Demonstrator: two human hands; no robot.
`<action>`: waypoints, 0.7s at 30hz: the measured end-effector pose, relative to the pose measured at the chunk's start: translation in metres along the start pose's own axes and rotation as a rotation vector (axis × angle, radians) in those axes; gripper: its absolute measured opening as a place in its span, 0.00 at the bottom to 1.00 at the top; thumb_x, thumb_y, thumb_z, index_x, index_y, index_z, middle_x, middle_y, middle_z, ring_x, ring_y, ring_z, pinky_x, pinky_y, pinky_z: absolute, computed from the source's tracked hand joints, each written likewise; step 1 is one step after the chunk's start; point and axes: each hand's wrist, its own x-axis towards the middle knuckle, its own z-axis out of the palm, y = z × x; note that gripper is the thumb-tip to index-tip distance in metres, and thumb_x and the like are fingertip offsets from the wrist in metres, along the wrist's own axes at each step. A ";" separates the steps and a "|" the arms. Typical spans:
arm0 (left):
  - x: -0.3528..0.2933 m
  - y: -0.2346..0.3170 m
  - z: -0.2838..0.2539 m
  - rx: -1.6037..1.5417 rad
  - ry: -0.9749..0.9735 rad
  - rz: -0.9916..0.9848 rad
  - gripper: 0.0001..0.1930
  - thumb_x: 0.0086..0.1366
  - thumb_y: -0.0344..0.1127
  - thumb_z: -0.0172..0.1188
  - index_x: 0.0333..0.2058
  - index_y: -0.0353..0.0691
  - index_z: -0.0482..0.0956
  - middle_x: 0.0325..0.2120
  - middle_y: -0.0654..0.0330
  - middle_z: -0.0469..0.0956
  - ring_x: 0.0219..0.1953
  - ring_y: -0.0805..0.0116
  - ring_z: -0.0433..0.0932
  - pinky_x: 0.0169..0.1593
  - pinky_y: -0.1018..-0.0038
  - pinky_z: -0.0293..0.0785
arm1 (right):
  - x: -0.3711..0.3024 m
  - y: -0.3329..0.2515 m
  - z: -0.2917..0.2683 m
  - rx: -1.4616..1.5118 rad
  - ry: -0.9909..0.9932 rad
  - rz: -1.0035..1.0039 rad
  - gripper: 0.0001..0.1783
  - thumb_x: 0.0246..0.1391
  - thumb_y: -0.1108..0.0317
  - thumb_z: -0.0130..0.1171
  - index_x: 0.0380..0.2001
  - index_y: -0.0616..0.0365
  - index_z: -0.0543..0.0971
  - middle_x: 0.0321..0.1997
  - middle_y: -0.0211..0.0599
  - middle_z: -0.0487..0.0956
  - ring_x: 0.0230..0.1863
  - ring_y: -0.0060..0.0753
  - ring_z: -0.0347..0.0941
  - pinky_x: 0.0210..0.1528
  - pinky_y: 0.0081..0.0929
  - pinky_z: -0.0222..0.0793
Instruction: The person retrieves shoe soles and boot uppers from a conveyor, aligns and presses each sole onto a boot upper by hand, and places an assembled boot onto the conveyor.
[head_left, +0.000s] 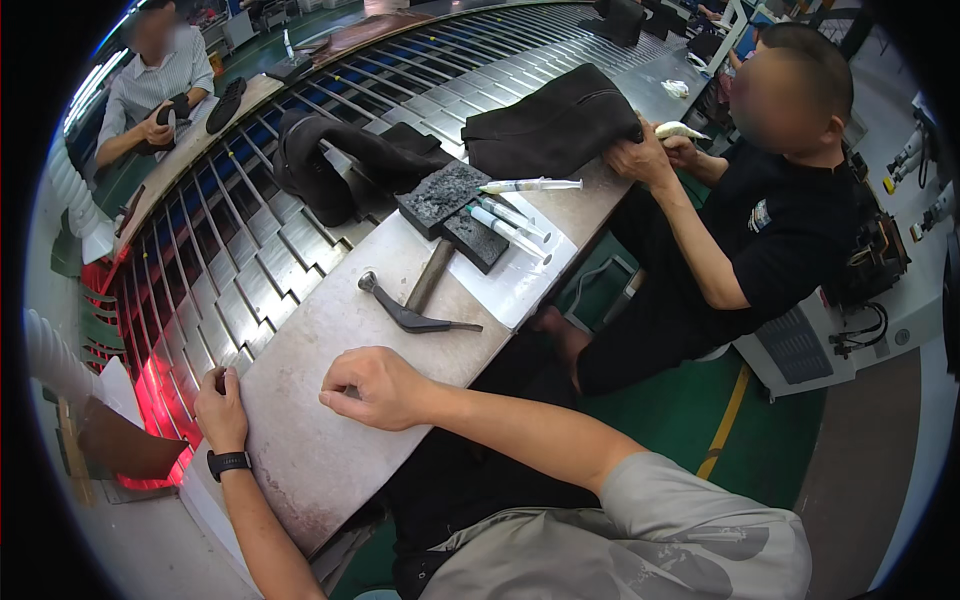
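My right hand [378, 388] hovers or rests over the pale work board [300, 430], its fingers curled into a loose closed shape with nothing visible in it. At the board's left edge, beside the metal conveyor, my left hand [221, 410] has its thumb and index finger slightly apart and holds nothing that I can see; its other fingers are partly hidden. Beyond my right hand lies a hammer [425, 285] with a curved dark head and a wooden handle. Farther back are dark rough blocks [440, 198] and several syringes [510, 228] on a white sheet [520, 290].
Black boots [545, 120] lie past the blocks, with another dark boot [325, 160] on the slatted conveyor [240, 240]. A co-worker [780, 200] sits at right, hands on a boot and a white cloth-like piece. Another person [160, 90] handles a dark shoe across the conveyor. Ribbed hoses [60, 355] stand left.
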 end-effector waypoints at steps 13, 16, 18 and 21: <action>0.000 -0.005 0.001 0.059 0.045 0.041 0.20 0.74 0.49 0.63 0.47 0.35 0.87 0.26 0.49 0.84 0.30 0.51 0.83 0.39 0.56 0.76 | 0.001 -0.002 -0.001 0.000 0.009 -0.010 0.14 0.60 0.63 0.66 0.28 0.63 0.84 0.29 0.48 0.83 0.34 0.54 0.81 0.39 0.44 0.76; 0.000 -0.004 0.000 0.037 0.039 0.029 0.20 0.74 0.49 0.63 0.46 0.35 0.88 0.26 0.48 0.84 0.30 0.51 0.83 0.39 0.56 0.76 | 0.001 -0.003 -0.001 0.000 0.003 -0.002 0.14 0.60 0.63 0.66 0.27 0.64 0.84 0.29 0.48 0.83 0.33 0.54 0.81 0.39 0.44 0.76; 0.000 -0.004 -0.001 0.036 0.045 0.029 0.20 0.74 0.49 0.63 0.46 0.35 0.88 0.26 0.48 0.84 0.30 0.52 0.83 0.39 0.56 0.76 | 0.001 -0.004 -0.001 0.004 0.003 -0.003 0.14 0.60 0.63 0.66 0.27 0.64 0.84 0.29 0.48 0.83 0.33 0.54 0.81 0.39 0.44 0.76; 0.000 -0.005 -0.001 0.038 0.046 0.031 0.20 0.74 0.49 0.63 0.46 0.35 0.88 0.26 0.49 0.84 0.30 0.52 0.83 0.39 0.57 0.76 | 0.001 -0.004 -0.001 0.004 0.003 -0.002 0.14 0.60 0.63 0.66 0.27 0.64 0.84 0.29 0.48 0.83 0.33 0.54 0.81 0.39 0.44 0.76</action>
